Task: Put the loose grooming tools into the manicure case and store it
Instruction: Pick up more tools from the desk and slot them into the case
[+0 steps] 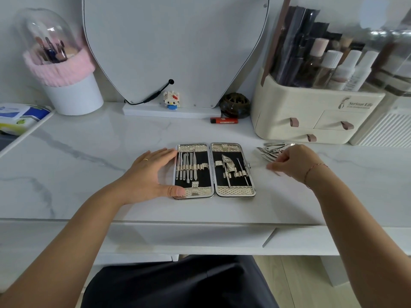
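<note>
A slim metal-framed manicure case (235,191) with black lining and gold mesh bands is laid open flat on the white marble-patterned bench (89,174), near the middle. Thin steel implements (186,165) are held under the loops of its left half, and a few more are seated in the right half. The left hand (149,174) is spread against the case's left edge, fingers straight at the far corner and thumb pressed on the near corner. Just right of the case, a heap of loose silver grooming tools (270,150) is seen on the bench. The right hand (291,162) is held over the near side of this heap with fingers curled; whether a tool is pinched cannot be told. A cream drawer organiser (311,112) stands far right.
</note>
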